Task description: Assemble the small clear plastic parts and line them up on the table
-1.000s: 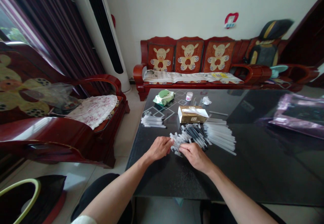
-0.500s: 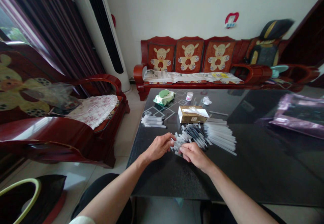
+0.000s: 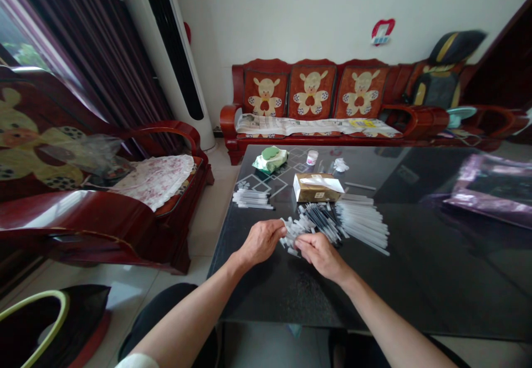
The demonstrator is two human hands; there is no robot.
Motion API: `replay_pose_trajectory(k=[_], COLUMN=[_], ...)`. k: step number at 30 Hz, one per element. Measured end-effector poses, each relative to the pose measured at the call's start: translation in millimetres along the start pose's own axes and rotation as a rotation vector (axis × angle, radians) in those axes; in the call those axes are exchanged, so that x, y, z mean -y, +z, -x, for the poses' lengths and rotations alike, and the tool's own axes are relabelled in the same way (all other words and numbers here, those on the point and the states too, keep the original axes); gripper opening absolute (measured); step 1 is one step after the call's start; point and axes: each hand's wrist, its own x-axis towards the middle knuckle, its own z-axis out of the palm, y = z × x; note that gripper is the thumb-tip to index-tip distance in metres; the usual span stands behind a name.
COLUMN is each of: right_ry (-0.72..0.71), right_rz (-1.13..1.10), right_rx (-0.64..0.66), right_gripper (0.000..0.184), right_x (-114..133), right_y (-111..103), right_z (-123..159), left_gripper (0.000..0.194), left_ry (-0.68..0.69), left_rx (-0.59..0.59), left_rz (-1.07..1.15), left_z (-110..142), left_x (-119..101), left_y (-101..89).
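Note:
My left hand (image 3: 262, 241) is closed in a pinch at the left side of a loose pile of small translucent plastic pieces (image 3: 298, 225). Facing it, my right hand (image 3: 321, 254) is also closed, thumb against fingers, over the pile's near edge. Whatever either pinch holds is too small or too covered to make out. Just beyond the right hand lie several thin dark sticks with pale ends (image 3: 322, 219). To their right, long whitish translucent tubes (image 3: 362, 225) are fanned out. A neat stack of white sticks with dark tips (image 3: 251, 198) rests farther left.
On the black glossy table (image 3: 415, 279) stand a gold tissue box (image 3: 318, 193), a green wipes pack (image 3: 270, 161), a small white jar (image 3: 311, 158) and crumpled tissue (image 3: 341, 165). A purple plastic package (image 3: 490, 190) lies right. A bin (image 3: 78, 323) is at lower left.
My left hand's fingers have drawn closer together into a pinch. The right hand stays almost where it was, and the piles look the same.

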Motion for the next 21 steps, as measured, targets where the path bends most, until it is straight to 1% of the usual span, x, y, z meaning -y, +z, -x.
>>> replay_pose_trajectory(k=[2,7,9,12,14,16,18,21], right_ry=[-0.052,-0.171,-0.204,-0.225,-0.225,-0.203,-0.155,-0.035], right_rz=[0.164,0.556,0.662,0.743,0.741,0.678,0.541,0.226], right_rx=[-0.052,-0.156,-0.179,-0.185,-0.178,-0.158,-0.120,-0.022], right_gripper=[0.038,0.030,0.028,0.026,0.025,0.027,0.031,0.036], right_x=[2.2,3.6,2.4,0.9,0.9,1.6,1.7,-1.4], right_y=[0.0,2.1,2.5,2.4,2.3,1.9,1.0,-0.8], right_z=[1.3,4.0,4.5,4.9,5.1,5.1,4.6,2.7], left_gripper=[0.036,0.039,0.042,0.047,0.049,0.050,0.049,0.040], left_ry=[-0.027,-0.096,-0.113,-0.114,-0.107,-0.105,-0.104,-0.081], left_rx=[0.003,0.022,0.039,0.067,0.085,0.093,0.103,0.123], left_rz=[0.009,0.049,0.062,0.055,0.046,0.046,0.076,0.161], left_z=[0.0,-0.6,-1.6,-3.1,-3.3,-2.3,-0.2,3.0], left_x=[-0.9,-1.3,-0.2,2.7,4.7,6.0,6.0,3.6], left_y=[1.1,3.1,3.2,3.0,3.0,2.8,2.3,0.9])
